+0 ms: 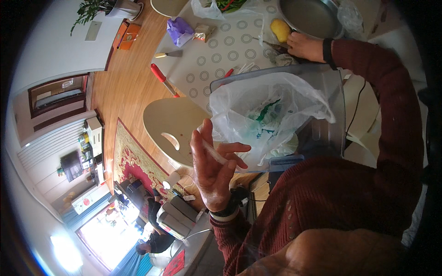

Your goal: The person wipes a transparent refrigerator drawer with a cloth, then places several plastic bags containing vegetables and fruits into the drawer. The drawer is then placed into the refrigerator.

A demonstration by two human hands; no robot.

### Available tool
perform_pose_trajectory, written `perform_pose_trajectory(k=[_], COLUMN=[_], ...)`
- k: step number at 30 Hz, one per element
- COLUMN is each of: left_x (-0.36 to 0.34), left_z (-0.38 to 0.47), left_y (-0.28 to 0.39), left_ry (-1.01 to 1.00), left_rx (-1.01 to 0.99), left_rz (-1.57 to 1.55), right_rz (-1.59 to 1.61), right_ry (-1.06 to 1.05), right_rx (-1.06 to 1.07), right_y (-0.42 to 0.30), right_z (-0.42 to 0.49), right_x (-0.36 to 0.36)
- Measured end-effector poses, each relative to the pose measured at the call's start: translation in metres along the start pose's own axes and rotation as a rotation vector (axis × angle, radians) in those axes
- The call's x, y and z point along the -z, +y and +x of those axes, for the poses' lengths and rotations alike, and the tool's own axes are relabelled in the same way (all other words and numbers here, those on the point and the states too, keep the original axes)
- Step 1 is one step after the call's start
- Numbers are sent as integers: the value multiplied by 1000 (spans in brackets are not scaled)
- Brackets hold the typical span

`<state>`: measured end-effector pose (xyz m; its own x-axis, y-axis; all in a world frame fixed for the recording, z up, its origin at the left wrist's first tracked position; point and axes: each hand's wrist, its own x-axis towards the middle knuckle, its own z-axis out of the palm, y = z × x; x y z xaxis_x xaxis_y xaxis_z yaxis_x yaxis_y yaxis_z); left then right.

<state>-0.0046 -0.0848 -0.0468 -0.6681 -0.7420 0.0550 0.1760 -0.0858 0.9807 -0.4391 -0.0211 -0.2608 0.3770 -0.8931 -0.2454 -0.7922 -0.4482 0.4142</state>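
My left hand (217,165) is raised in front of me, palm partly turned up, with a slim white stick (215,153) between thumb and fingers. Beyond it, a crumpled translucent plastic bag (234,103) with green print lies open in a grey see-through tub (331,89). My right hand (305,46) reaches over the table beside a yellow potato-like item (280,30) and a metal basin (312,20). Its fingers curl downward, and what is under them is hidden. A grey crumpled cloth (285,59) lies just below that hand.
On the ring-patterned table (238,50) are a purple packet (179,31), a foil pouch (204,32), a yellow-handled knife (167,54) and a red-handled tool (164,80) overhanging the edge. A pale chair (165,117) stands alongside. Another person (159,241) sits in the background.
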Motion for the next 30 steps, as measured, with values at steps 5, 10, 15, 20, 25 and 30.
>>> perform_pose_trajectory(k=[5,10,15,20,25,30], left_x=[1,5,4,-5,-21,-32], left_z=[-2,0,3,6,11,20], left_y=[3,1,-1,-2,-6,-12], left_ry=[18,-1,-85,-84,-178,-289], left_rx=[-83,-72,-64,-47,73,59], left_rz=[15,14,23,-11,-26,19], right_rz=[87,267,852,1506,1407,1362], right_ry=[95,368,857,530,343,214], right_rx=[-73,-316,-554,-247,-379,-468], right_y=[-3,10,24,-43,-127,-169], right_z=[8,8,-33,-40,29,93], right_x=[7,66,191,240,186,121])
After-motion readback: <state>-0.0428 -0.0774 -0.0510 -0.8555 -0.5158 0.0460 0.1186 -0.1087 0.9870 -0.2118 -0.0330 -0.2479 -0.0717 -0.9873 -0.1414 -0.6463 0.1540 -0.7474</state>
